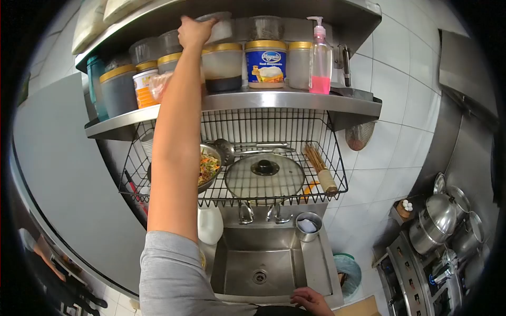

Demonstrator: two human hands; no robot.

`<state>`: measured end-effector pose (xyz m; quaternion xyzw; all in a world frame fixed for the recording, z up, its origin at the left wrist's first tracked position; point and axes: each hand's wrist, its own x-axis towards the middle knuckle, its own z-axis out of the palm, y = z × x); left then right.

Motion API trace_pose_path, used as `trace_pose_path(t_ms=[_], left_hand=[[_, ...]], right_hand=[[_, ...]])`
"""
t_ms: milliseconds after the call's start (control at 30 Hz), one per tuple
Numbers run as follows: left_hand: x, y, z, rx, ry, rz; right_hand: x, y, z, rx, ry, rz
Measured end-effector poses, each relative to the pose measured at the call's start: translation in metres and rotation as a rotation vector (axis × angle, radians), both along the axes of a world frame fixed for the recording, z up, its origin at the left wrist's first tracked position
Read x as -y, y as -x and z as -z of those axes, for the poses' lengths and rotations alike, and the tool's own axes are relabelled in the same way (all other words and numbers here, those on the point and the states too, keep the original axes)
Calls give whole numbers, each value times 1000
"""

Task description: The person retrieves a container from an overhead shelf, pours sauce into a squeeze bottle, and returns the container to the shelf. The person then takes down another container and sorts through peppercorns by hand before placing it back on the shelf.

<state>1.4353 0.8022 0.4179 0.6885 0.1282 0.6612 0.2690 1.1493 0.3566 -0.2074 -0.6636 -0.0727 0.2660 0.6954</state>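
Note:
My left hand (195, 32) is raised to the upper shelf, its fingers closed on a clear plastic container (222, 29) that is tilted above the gold-lidded jars. Right under it stands a jar with dark liquid (223, 71), and beside that a blue-labelled mayonnaise jar (265, 66) with another clear container (265, 28) on top. Down at the sink's front edge, my right hand (312, 302) hangs with loosely bent fingers and nothing visible in it. My left forearm hides part of the shelf and the rack.
A wire rack (337, 174) below the shelf carries a glass lid (263, 176), a bowl of shredded vegetables (210, 166), and a bundle of sticks (319, 166). Beneath is a steel sink (237, 266) with a metal cup (308, 226). Pots (429, 226) and a stove are right; another person (52, 274) is far left.

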Motion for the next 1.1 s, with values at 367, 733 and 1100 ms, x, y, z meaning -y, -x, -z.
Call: trace_pose_path(t_ms=[367, 733, 1100], left_hand=[[-49, -31, -6, -250, -400, 14], [-195, 72, 148, -340, -1013, -78], [-85, 126, 196, -68, -900, -52]], right_hand=[[14, 6, 21, 47, -4, 82], [4, -2, 49, 524, 473, -252], [9, 68, 68, 406, 404, 75]])
